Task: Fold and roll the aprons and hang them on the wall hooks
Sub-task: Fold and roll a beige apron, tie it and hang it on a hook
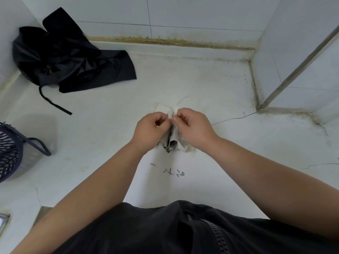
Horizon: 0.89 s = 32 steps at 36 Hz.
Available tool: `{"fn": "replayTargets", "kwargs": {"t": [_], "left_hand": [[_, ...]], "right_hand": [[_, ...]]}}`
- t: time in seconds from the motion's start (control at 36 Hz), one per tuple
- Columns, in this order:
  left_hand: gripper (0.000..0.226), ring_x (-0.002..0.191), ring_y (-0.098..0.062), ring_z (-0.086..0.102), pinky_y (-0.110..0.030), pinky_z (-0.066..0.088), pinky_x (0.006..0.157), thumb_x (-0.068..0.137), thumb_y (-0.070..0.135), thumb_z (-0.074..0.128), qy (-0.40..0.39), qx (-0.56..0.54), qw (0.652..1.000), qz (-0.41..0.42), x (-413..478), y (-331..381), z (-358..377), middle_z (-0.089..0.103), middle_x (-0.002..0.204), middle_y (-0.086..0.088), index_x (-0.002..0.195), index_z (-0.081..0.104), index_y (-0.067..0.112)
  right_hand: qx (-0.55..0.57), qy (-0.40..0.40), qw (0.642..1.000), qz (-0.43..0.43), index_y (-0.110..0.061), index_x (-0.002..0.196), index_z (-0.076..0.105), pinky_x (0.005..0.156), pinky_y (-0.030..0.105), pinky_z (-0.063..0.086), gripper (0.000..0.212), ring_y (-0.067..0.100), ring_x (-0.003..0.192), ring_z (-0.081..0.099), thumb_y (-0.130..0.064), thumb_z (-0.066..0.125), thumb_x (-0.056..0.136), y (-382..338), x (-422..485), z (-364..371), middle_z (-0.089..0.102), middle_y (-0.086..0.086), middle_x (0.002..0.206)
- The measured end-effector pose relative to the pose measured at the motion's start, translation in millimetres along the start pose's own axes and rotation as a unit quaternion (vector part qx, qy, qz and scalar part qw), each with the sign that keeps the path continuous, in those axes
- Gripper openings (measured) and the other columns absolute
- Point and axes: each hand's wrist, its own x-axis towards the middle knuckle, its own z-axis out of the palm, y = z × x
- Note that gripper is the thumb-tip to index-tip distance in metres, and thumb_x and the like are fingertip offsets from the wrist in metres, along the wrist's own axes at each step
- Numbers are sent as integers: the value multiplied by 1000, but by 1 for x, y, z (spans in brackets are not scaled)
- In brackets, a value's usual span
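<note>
Centrally, left hand (151,128) and right hand (192,128) both pinch top of rolled cream fabric apron bundle (172,143), fingers curled on cloth, above white cracked surface (201,79). Crumpled black fabric apron (73,57) lies well apart, upper left by wall, strap trailing. Dark mesh plastic basket (11,149) at left edge.

A cream apron (166,110), rolled into a small crumpled bundle with a dark printed patch at its near end, is pinched between the left hand (152,129) and right hand (194,127) mid-desk (110,125). A black apron (73,57) lies crumpled in the far left corner, its strap (53,102) trailing nearer.
</note>
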Motion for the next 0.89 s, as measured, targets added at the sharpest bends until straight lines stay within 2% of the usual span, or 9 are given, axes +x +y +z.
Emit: {"fn": "replayTargets", "kwargs": {"t": [0.08,0.22,0.31,0.39,0.47,0.56,0.69,0.78,0.89], "left_hand": [[25,64,-18,52,-32,44,62,93,23,57,4,33,999,40,1,0,0,61,74,-10,77,62,3],[31,62,-13,40,-30,35,60,94,22,57,54,-69,996,-2,-3,-7,4,43,63,3,73,58,0],[24,66,-16,42,-31,38,65,95,18,56,77,-154,983,-55,-7,-10,6,49,70,-4,77,60,3],[21,73,-20,46,-34,41,70,97,17,54,61,-208,973,-81,-9,-10,7,53,77,-8,76,58,14],[28,77,-23,46,-38,38,68,97,20,54,33,-241,966,-87,-7,-7,5,53,83,-8,69,57,24],[27,80,-23,46,-36,37,64,95,21,58,37,-268,958,-92,-5,-4,1,57,89,-6,69,63,28],[8,86,-24,54,-48,45,80,90,18,64,19,-328,940,-90,-5,6,2,61,94,-8,85,69,16],[11,88,-18,61,-34,48,82,90,15,64,4,-327,942,-79,-7,6,5,70,92,-1,88,74,18],[13,67,11,59,-6,41,57,91,14,62,-8,-260,964,-60,-8,5,6,69,71,21,99,72,17]], "right_hand": [[-15,23,1000,2,-4,81,53,62,21,40,21,16,60,50,-17,48,97,4,1,2,49,-2,63],[14,26,984,175,-13,66,39,81,49,51,29,40,88,63,-14,40,95,16,13,6,50,6,75],[52,17,975,217,-12,62,36,81,55,53,32,37,71,62,-10,41,94,14,16,2,46,6,71],[163,-1,950,266,-11,69,42,75,45,57,29,18,48,51,-9,40,97,14,17,-1,48,8,76],[237,2,935,263,-10,70,40,65,34,53,29,19,56,46,-7,39,99,12,16,-2,48,8,72],[290,11,922,258,-10,72,40,71,34,54,30,25,70,52,-10,37,102,6,16,-1,51,9,74],[325,19,905,273,-11,69,37,66,34,48,33,21,60,44,-7,34,101,1,20,-1,46,8,66],[303,29,910,280,-11,66,38,74,42,50,34,23,64,45,-6,37,100,2,22,-2,47,11,68],[178,57,954,234,-13,62,43,75,44,50,35,23,66,49,-11,44,97,7,21,-3,55,5,70]]}}
